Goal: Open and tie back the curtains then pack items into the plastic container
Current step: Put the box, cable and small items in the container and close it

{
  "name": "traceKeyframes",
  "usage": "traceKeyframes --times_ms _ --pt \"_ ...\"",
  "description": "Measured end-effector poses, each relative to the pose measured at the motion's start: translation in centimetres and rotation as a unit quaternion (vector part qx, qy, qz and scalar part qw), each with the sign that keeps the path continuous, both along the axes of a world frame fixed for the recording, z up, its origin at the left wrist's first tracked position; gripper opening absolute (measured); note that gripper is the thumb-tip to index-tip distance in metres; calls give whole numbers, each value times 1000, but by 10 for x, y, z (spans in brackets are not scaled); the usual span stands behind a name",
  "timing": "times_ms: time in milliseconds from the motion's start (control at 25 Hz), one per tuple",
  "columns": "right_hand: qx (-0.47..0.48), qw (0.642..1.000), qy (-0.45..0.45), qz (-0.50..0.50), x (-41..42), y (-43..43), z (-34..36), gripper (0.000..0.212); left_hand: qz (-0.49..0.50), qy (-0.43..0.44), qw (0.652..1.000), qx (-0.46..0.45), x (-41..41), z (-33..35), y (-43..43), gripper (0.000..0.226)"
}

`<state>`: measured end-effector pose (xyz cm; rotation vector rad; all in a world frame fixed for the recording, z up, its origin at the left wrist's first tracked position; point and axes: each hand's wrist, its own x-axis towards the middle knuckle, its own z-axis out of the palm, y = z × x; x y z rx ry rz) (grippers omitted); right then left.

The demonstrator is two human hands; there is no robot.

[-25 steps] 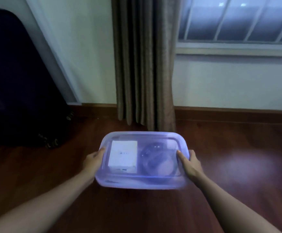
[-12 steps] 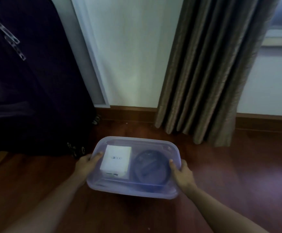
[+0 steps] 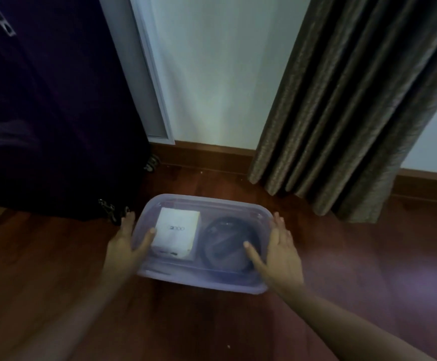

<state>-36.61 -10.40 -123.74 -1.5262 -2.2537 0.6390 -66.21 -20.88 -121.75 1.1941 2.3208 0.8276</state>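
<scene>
Plastic container [image 3: 201, 281] sits between left hand [image 3: 125, 246] and right hand [image 3: 282, 254], fingers straight, thumbs on top.

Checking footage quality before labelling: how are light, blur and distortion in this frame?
Head view: dim, bluish light; pale glare on the wooden floor at right; left forearm blurred; the white box's print is unreadable; the wide lens slants the curtain.
</scene>
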Motion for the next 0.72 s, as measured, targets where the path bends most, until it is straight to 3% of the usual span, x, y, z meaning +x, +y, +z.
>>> traceKeyframes --times_ms 40,120,200,320,520,640,720 --pt "61 991 -34 112 2 -3 -1 86 -76 49 996 3 3 -5 -16 100" --pt "119 947 -127 270 3 -16 -12 88 -245 193 950 -17 0 -24 -39 96" --pt "111 924 -183 318 -1 -22 -21 80 -324 266 907 -44 -11 -37 -44 82" --pt "89 921 -210 317 -24 -12 -17 67 -332 292 896 -52 -25 -30 -18 69" --pt "57 947 -205 241 -77 27 3 62 -309 356 868 -158 -45 -10 40 80" --pt "39 939 -237 246 -92 54 3 66 -283 349 883 -136 -46 -4 73 66" --pt "49 937 -255 235 -97 71 5 65 -275 326 885 -186 -46 -3 89 68"
